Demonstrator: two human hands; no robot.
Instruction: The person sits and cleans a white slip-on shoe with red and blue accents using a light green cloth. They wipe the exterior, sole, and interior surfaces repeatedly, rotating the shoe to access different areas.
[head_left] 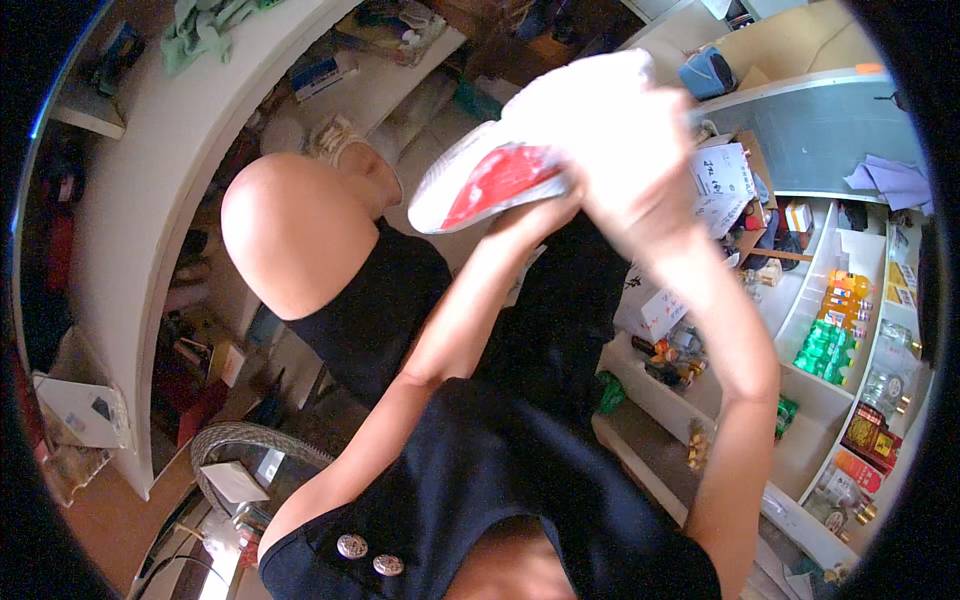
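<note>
Raised in front of me is a white shoe [466, 160], glaring in the light, with a red patch on its sole turned toward the lower left. My left hand [548, 207] supports it from underneath, its fingers mostly hidden by the shoe. At the shoe's right end my right hand [640, 165] is closed against the white upper, slightly smeared by motion. Brightness washes out the border between the right hand and the shoe, so anything else inside that grip cannot be made out.
My bent bare knee [290, 225] sticks up on the left beside a white curved shelf unit [205, 130]. To the right, open compartments hold orange bottles [848, 295], green bottles [826, 350] and several boxes. A blue container [707, 73] stands at the upper right, near a purple cloth [893, 183].
</note>
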